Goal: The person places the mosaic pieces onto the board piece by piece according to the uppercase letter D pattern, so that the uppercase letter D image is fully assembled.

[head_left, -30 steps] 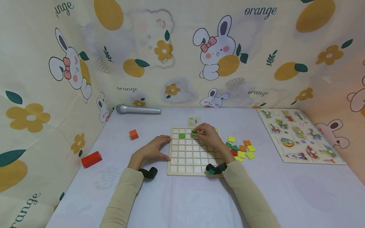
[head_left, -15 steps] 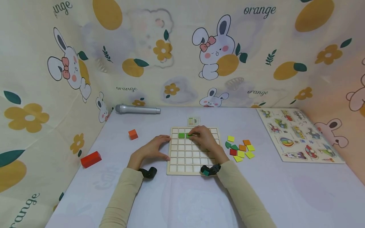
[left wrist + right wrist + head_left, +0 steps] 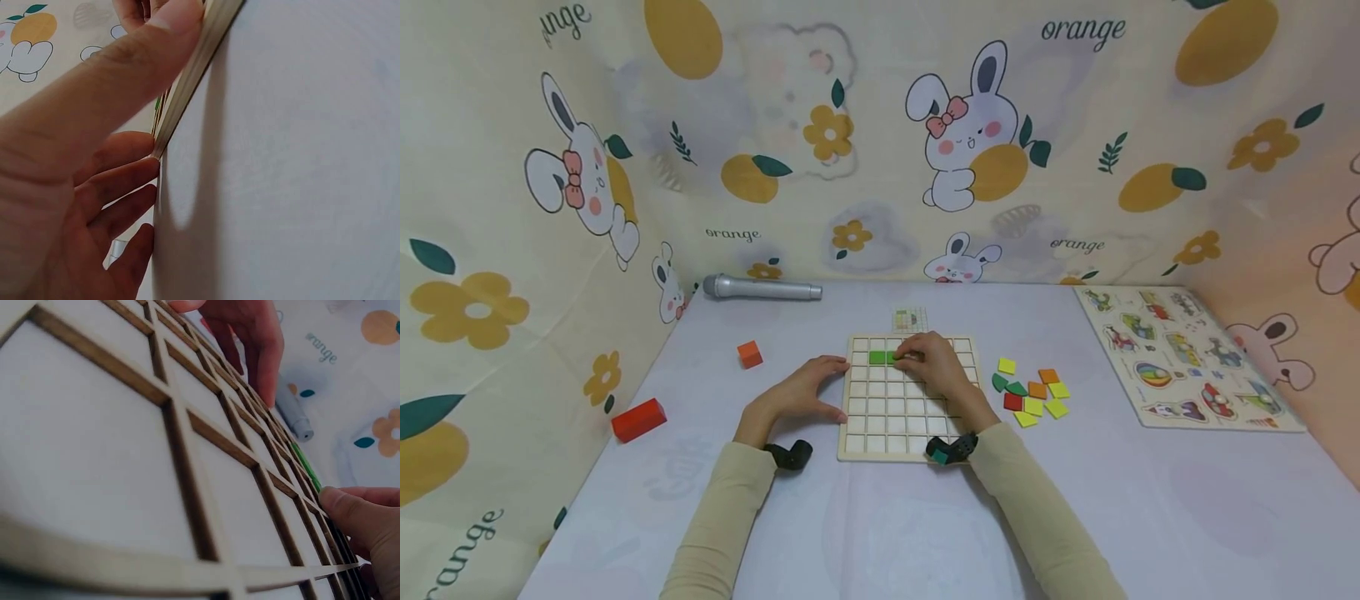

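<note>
Right now the right hand (image 3: pixel 931 360) is resting on the far rows of the wooden grid board (image 3: pixel 891 417), its fingers curled down over a green tile (image 3: pixel 897 357) and seating it in a cell of the second row; the fingertips are covering the tile's right edge, so whether they are pinching it or only pressing it down is hard to tell. Touching that tile on the side away from the fingers, another green tile (image 3: pixel 877 357) is already lying flat in its cell. The left hand (image 3: pixel 801 393) is bracing the board's left edge — thumb (image 3: pixel 134 59) lying along the rim, fingers spread on the white tabletop (image 3: pixel 880 517), nothing enclosed in it.

As for progress, I am judging this as an early stage: two green squares are sitting in the grid, and every other cell that shows is standing bare; cells under the working hand are hidden. Off to the right of that hand, a loose heap of coloured tiles (image 3: pixel 1033 392) — yellow, orange, red, green — is waiting on the table, well apart from the board's edge; just beyond the fingertips a small pattern card (image 3: pixel 909 318) is lying flat, its design too small to read.
</note>
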A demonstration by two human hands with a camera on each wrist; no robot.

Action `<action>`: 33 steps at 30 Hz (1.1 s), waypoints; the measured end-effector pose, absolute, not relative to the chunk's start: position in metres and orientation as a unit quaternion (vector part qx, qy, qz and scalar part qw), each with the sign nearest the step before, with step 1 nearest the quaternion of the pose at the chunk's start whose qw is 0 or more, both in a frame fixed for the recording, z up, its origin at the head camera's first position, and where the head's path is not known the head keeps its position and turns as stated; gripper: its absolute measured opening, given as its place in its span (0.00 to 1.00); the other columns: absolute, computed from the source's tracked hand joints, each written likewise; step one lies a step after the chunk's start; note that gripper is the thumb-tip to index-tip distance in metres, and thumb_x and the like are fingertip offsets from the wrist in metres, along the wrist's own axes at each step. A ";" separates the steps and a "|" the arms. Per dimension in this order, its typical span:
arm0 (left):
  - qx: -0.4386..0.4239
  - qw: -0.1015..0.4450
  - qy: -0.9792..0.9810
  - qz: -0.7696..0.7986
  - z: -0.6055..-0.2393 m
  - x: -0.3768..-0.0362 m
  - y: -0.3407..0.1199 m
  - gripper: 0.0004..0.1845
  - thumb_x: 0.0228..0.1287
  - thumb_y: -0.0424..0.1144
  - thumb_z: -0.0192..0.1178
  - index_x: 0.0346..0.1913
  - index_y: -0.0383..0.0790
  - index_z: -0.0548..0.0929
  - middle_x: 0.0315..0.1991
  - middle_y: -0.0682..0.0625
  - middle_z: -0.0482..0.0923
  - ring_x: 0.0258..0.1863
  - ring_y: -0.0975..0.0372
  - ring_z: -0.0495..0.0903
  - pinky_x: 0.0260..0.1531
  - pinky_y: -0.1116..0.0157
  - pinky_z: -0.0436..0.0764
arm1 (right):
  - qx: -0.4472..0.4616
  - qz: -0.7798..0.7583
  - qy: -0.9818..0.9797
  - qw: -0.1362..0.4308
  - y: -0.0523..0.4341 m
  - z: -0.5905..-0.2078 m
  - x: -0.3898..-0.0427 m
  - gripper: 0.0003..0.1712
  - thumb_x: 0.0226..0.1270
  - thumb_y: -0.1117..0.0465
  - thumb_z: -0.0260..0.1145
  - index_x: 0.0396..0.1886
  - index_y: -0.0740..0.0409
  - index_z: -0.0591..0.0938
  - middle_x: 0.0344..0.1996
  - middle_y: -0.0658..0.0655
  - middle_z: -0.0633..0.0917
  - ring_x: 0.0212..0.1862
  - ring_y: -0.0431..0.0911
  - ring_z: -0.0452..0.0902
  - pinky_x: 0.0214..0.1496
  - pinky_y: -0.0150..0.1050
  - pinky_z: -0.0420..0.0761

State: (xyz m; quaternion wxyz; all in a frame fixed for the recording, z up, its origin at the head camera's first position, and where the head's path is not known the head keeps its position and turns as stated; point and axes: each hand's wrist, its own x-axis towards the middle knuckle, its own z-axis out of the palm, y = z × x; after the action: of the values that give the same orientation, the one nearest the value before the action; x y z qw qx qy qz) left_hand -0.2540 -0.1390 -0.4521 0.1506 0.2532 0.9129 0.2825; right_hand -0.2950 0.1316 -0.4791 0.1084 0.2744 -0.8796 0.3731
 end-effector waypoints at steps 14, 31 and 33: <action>0.248 0.150 0.916 0.276 -0.454 -0.254 -0.139 0.48 0.42 0.54 0.73 0.68 0.44 0.65 0.70 0.49 0.57 0.71 0.54 0.51 0.69 0.54 0.54 | 0.249 0.414 -0.873 0.068 0.145 -0.467 -0.289 0.12 0.61 0.60 0.66 0.43 0.59 0.84 0.43 0.55 0.80 0.41 0.47 0.79 0.43 0.43 0.80; 0.257 0.149 0.914 0.276 -0.452 -0.254 -0.140 0.48 0.43 0.55 0.73 0.68 0.43 0.65 0.70 0.48 0.57 0.71 0.54 0.51 0.69 0.55 0.53 | 0.212 0.379 -0.897 0.087 0.215 -0.440 -0.282 0.14 0.61 0.59 0.67 0.46 0.59 0.83 0.42 0.57 0.82 0.40 0.48 0.75 0.40 0.42 0.79; 0.260 0.148 0.913 0.278 -0.452 -0.254 -0.140 0.48 0.43 0.55 0.73 0.68 0.42 0.65 0.70 0.48 0.57 0.71 0.53 0.51 0.69 0.54 0.54 | 0.198 0.375 -0.902 0.087 0.224 -0.440 -0.280 0.15 0.61 0.59 0.67 0.47 0.59 0.83 0.43 0.57 0.82 0.40 0.48 0.75 0.40 0.42 0.79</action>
State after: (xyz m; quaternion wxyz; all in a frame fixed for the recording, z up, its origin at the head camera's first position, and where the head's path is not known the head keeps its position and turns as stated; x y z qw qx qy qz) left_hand -0.2541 -0.1404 -0.4525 0.1480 0.2595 0.9131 0.2775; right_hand -0.2802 0.2245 -0.4398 0.0873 0.1976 -0.9016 0.3747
